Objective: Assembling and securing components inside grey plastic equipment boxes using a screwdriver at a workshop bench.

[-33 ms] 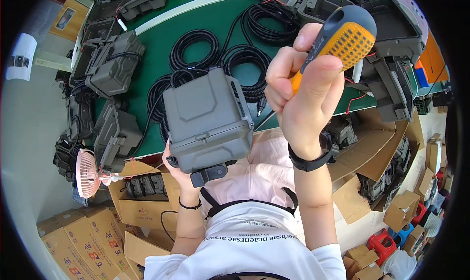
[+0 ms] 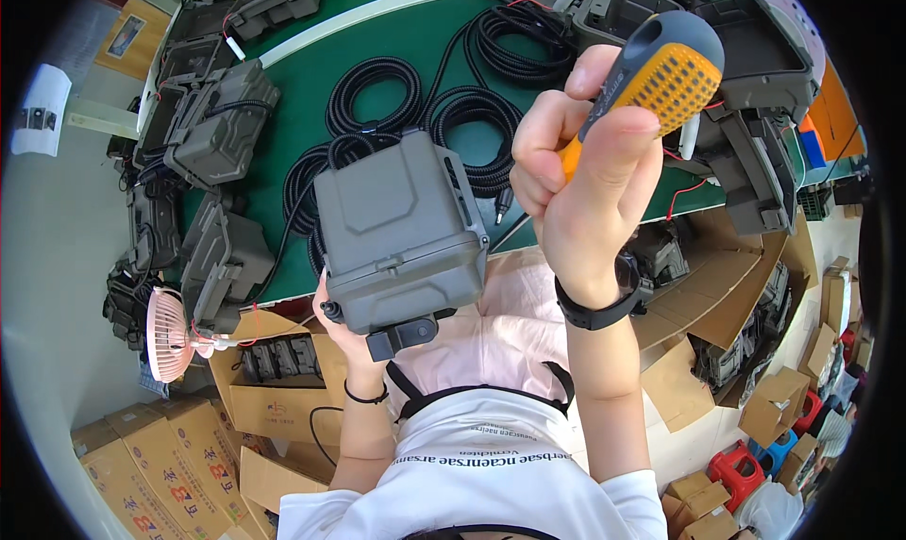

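Note:
A closed grey plastic case (image 2: 392, 210) is held up in front of me at the table's near edge. My left hand (image 2: 351, 342) grips it from its lower left side, most of the fingers hidden behind it. A black bracket (image 2: 404, 337) sticks out at the case's lower edge. My right hand (image 2: 596, 186) is wrapped round the orange and grey handle of a screwdriver (image 2: 672, 76), raised to the right of the case. Its thin shaft slants down-left toward the case's right side. Whether the tip touches the case I cannot tell.
Black corrugated hose coils (image 2: 376, 92) lie behind the case on the green table (image 2: 377, 16). More grey cases (image 2: 222, 125) stand left and right, some open with red wires. A pink fan (image 2: 168, 334) sits at the left edge. Cardboard boxes (image 2: 283, 410) with cases flank me below.

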